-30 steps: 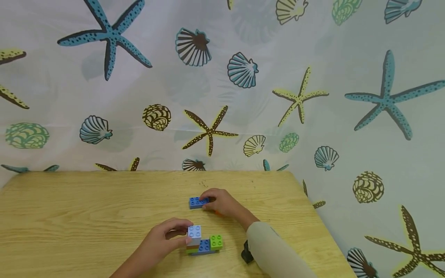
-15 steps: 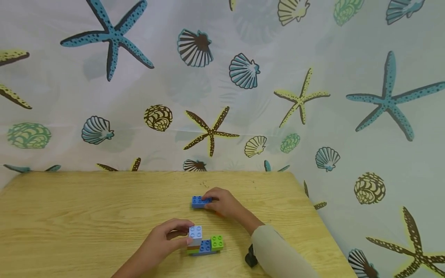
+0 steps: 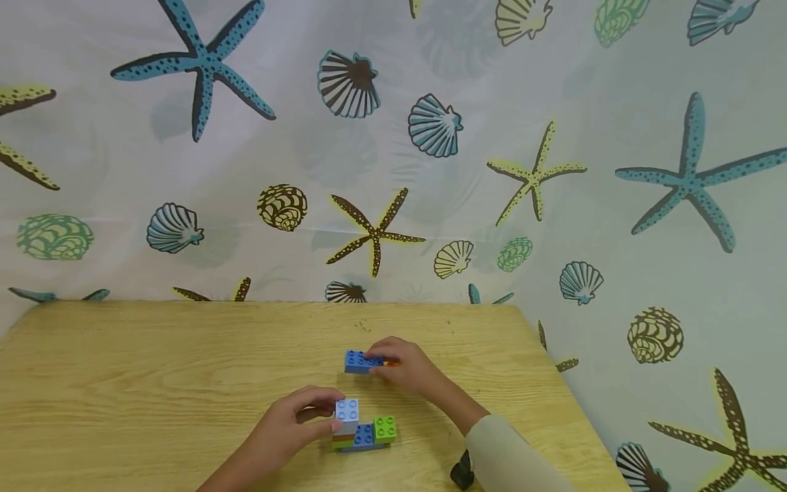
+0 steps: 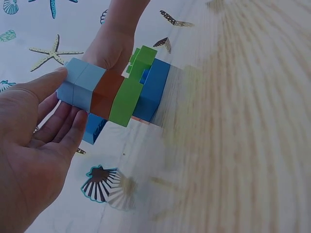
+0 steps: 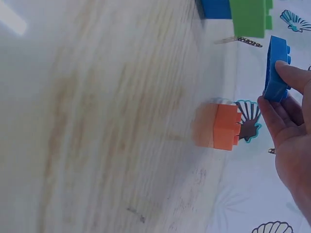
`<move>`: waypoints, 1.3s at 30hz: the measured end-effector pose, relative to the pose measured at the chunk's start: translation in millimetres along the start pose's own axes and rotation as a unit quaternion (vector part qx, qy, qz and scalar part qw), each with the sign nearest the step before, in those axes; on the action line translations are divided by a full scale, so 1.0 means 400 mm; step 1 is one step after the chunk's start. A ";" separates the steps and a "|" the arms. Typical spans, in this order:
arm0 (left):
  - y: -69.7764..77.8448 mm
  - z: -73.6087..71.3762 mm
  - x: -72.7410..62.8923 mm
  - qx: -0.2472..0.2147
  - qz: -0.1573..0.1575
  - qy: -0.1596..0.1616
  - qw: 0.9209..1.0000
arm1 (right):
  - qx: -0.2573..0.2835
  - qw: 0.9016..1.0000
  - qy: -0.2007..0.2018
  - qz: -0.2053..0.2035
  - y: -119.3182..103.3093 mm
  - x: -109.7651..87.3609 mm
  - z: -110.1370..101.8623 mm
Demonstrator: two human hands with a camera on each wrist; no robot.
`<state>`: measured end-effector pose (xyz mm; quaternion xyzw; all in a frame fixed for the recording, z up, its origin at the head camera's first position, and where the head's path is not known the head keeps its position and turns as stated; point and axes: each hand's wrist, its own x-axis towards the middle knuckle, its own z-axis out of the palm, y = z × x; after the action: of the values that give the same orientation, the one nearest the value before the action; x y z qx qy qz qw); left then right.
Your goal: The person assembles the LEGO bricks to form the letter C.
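Observation:
On the table stands a toy brick build: light blue bricks point(image 4: 81, 82) on top, then a brown brick point(image 4: 106, 92), a green brick point(image 4: 125, 102), and a blue base brick point(image 3: 364, 435). A lime green brick point(image 3: 385, 427) sits on the base's right end. My left hand point(image 3: 289, 425) holds the light blue top between thumb and fingers. Beyond the build, my right hand point(image 3: 408, 367) pinches a loose blue brick point(image 3: 356, 361) by its right end, thumb on one side and fingers on the other. In the right wrist view that blue brick point(image 5: 276, 68) is raised off the table.
An orange brick point(image 5: 226, 127) sits on the wooden table point(image 3: 154, 383), partly hidden behind my right hand in the head view. A black object point(image 3: 462, 471) shows at the right sleeve point(image 3: 513, 454). A shell-and-starfish-patterned cloth point(image 3: 246, 137) hangs behind and to the right.
My right hand has picked up the blue brick and moved it slightly right and toward me, exposing more of the orange brick. The left hand stays on the build.

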<state>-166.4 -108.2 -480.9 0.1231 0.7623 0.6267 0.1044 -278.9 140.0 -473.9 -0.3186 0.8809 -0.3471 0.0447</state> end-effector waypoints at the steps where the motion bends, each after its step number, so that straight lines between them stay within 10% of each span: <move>1: 0.000 0.000 0.000 0.000 -0.001 0.000 1.000 | 0.000 1.000 0.001 -0.003 -0.005 -0.006 -0.003; 21: -0.005 -0.004 0.000 -0.009 0.020 -0.005 1.000 | 0.025 0.994 0.038 -0.100 -0.085 -0.133 -0.049; 39: -0.004 -0.002 0.001 -0.026 0.010 -0.009 1.000 | 0.022 0.986 -0.012 -0.162 -0.116 -0.179 -0.050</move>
<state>-167.0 -109.0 -482.3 0.1338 0.7433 0.6465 0.1081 -203.6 168.4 -439.4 -0.4606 0.8090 -0.3651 0.0053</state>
